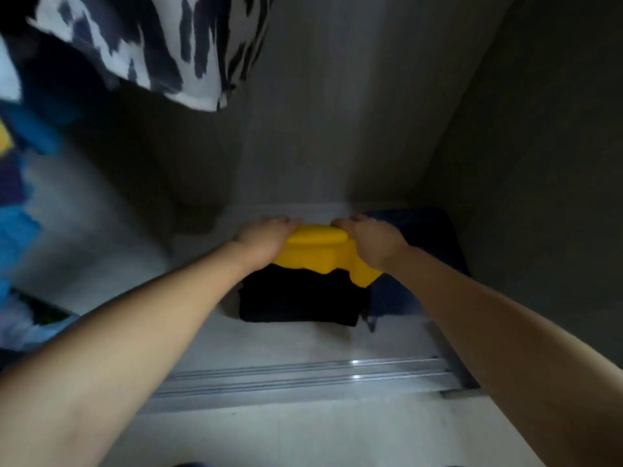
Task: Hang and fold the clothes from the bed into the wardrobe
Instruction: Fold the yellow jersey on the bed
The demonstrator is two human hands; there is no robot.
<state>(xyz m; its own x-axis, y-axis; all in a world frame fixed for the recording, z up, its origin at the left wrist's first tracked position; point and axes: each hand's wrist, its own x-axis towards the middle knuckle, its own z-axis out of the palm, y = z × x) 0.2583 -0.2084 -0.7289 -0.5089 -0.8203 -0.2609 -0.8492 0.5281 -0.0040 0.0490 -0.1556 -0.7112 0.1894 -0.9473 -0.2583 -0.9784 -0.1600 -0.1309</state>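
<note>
Head view: I am looking down both bare forearms into the bottom of a dim wardrobe (354,129), grey panels on the back and right.
Left hand (261,235): I see it curled over the left end of the folded yellow garment (320,252), gripping it, fingers tucked past the far edge.
Right hand (372,241): it grips the right end of the same yellow piece, knuckles up, fingertips hidden behind the fold.
Yellow garment: held between my two hands, sitting on top of a folded black garment (300,298); one yellow corner droops off the right side of the stack.
Black garment: lies flat on the pale wardrobe floor (269,342), near the back.
Dark blue garment (424,230): folded just right of the stack, against the right wall, partly under my right forearm.
Hanging clothes: a black-and-white patterned piece (161,45) overhead at upper left, a blue printed one (23,197) along the left edge, both blurred.
Door track (303,375): metal rails across the front of the floor.
</note>
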